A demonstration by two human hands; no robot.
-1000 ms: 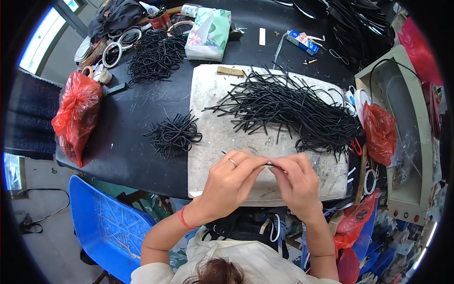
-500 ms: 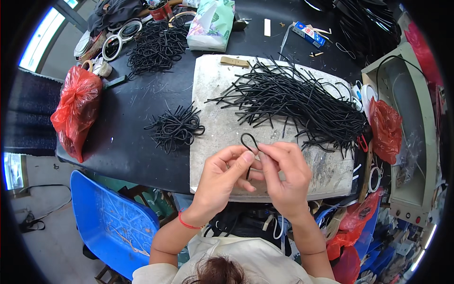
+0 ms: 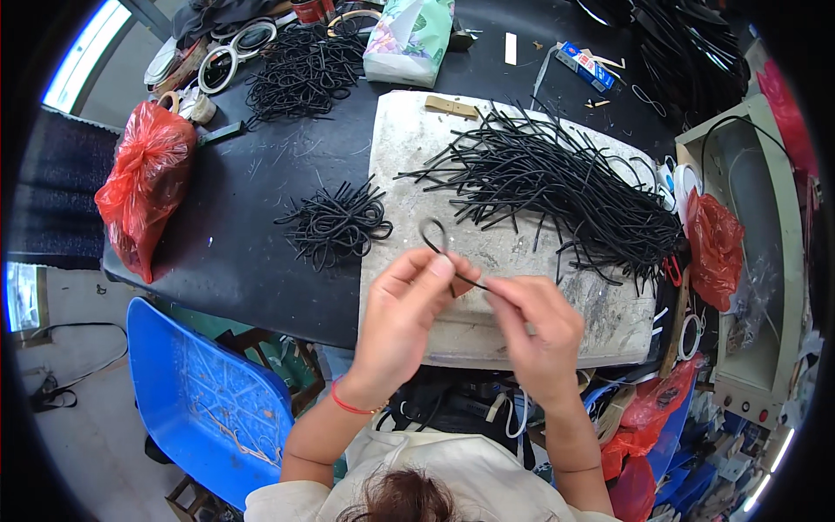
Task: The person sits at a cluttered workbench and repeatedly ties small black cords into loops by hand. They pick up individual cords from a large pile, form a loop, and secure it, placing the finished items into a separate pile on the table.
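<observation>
A short black cord (image 3: 432,233) is bent into a small loop above the near part of the pale board (image 3: 409,335). My left hand (image 3: 407,300) pinches it where the loop closes, between thumb and forefinger. One end of the cord runs right to my right hand (image 3: 541,331), whose thumb and fingertips are closed on it. Beyond my hands a big heap of straight black cords (image 3: 557,191) lies across the board. Left of the loop, a small pile of looped cords (image 3: 339,223) rests on the black tabletop (image 3: 243,200) at the board's edge.
A larger pile of looped black cords (image 3: 304,74) lies at the far left, beside a tissue pack (image 3: 409,43). A knotted red plastic bag (image 3: 146,187) stands at the left edge. Below the table is a blue chair (image 3: 204,400); to the right, a grey metal cabinet (image 3: 757,261).
My right hand has moved right and slightly down, drawing a cord end out from the loop. The loop has become smaller and now sits just above my left thumb. The view has shifted slightly.
</observation>
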